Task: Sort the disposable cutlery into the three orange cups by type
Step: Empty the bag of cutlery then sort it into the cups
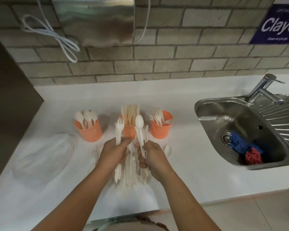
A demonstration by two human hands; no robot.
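Three orange cups stand in a row on the white counter. The left cup (90,130) holds white spoons, the middle cup (129,130) holds wooden pieces, and the right cup (161,129) holds forks. A pile of white cutlery (132,170) lies under my hands. My left hand (113,152) grips a white fork (119,127) and other pieces, tines up. My right hand (152,155) holds a white spoon (139,122) and several more pieces, bowl up. A loose spoon (167,150) lies on the counter right of my right hand.
A clear plastic bag (43,157) lies on the counter at the left. A steel sink (240,134) with a tap (264,89) and blue and red cloths (247,149) sits at the right. A brick wall rises behind.
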